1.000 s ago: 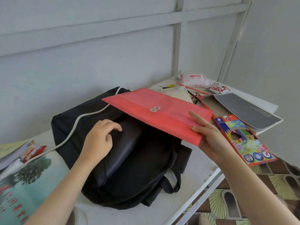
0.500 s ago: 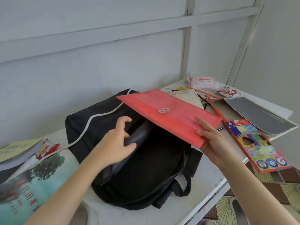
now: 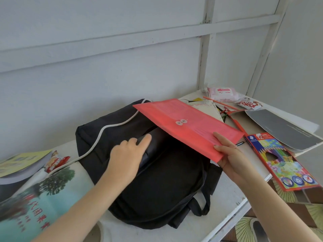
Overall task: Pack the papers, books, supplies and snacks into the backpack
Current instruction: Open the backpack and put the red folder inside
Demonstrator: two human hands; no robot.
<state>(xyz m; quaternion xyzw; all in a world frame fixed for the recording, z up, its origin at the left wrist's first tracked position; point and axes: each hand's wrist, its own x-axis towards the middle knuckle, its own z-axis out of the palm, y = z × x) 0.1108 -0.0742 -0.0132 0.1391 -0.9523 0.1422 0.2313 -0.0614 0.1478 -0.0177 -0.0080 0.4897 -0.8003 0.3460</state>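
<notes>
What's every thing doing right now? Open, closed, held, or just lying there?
backpack, lying flat.
red envelope, closed, tilted above the backpack, outside it.
right hand, pinches the envelope's corner.
left hand, on the backpack's flap; grip blurred.
coloured pencil box, closed, lying flat.
tissue pack, lying by the wall.

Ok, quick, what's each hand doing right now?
Left hand: open, fingers laid fairly straight on the backpack, holding nothing.
Right hand: pinching the near corner of the red envelope, thumb on top.
</notes>
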